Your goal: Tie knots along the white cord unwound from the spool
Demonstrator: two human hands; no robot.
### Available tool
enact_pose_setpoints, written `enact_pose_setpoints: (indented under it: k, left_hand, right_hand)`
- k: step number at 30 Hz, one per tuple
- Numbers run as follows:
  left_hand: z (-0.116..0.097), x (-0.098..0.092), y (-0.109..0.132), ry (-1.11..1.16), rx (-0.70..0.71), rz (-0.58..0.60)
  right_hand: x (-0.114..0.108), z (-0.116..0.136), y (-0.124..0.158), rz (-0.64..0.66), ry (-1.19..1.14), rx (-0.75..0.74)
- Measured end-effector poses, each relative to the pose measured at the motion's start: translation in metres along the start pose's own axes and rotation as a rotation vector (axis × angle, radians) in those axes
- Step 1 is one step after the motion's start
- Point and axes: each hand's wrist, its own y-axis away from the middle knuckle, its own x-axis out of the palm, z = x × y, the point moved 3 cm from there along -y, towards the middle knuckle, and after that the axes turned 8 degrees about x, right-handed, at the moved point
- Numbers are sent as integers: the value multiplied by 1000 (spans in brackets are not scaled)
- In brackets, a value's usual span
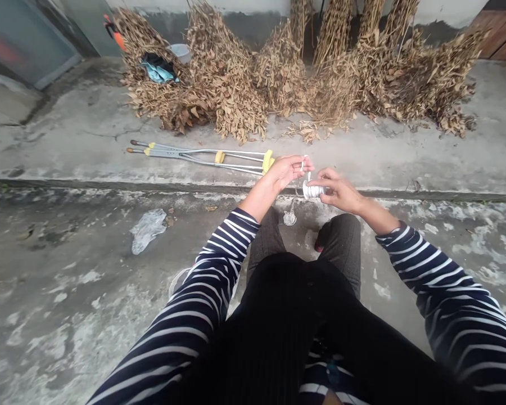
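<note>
My right hand (340,189) is wrapped round a small white spool or roll (312,190), held out in front of my knees. My left hand (290,169) pinches a thin white strand or strip (303,165) that runs from the roll, fingers pressed together on it. Both hands are close together above the concrete. Below them a small round silvery object (289,218) lies on the ground between my legs. Striped sleeves cover both arms.
A pair of metal crutches with yellow pads (202,155) lies on the raised concrete step beyond my hands. Bundles of dry brown plants (278,73) lean against the far wall. A crumpled clear plastic bag (147,228) lies at left.
</note>
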Motion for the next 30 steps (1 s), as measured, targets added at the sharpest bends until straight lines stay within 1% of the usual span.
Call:
enact_pose_setpoints:
  k: [2,3,5,7,8,10,12,13,14,17,19,21,23,25,30]
  left_hand:
    - [0,-5,-4,-3,10,-39]
    - [0,-9,-8,-7,20,-66]
    - [0,-18,-16,-23,43,-108]
    - [4,-27,-26,-74,53,-114]
    - [7,-31,-30,-128,60,-131]
    - [16,-39,-36,-291,93,-206]
    - [26,-43,-36,-431,146,-284]
    - [30,-42,-34,-459,173,-290]
    - [35,-38,-30,-454,198,-266]
    - [43,-21,-13,-331,243,-103]
    - [46,-6,0,-239,233,17]
    - [47,6,8,-178,200,92]
    - [49,14,12,-151,182,108]
    - [51,17,10,-147,176,92]
    - [55,16,3,-194,167,8]
  right_hand:
    - [4,-1,1,31,-66,23]
    - [6,0,2,42,-140,43]
    - [10,1,4,55,-377,104]
    - [11,4,6,55,-679,191]
    - [10,5,5,51,-817,233]
    - [5,8,3,21,-1021,290]
    - [-3,7,-2,-8,-1113,336]
    - [-7,5,-5,-24,-1131,370]
    - [-11,2,-8,-40,-1143,414]
    - [-14,-7,-13,-53,-1188,551]
    - [-12,-11,-12,-41,-1230,595]
    - [-7,-10,-11,-28,-1267,618]
    - [-3,-8,-8,-24,-1310,638]
    - [0,-5,-7,-10,-1334,648]
    - [-2,-3,-6,63,-1310,619]
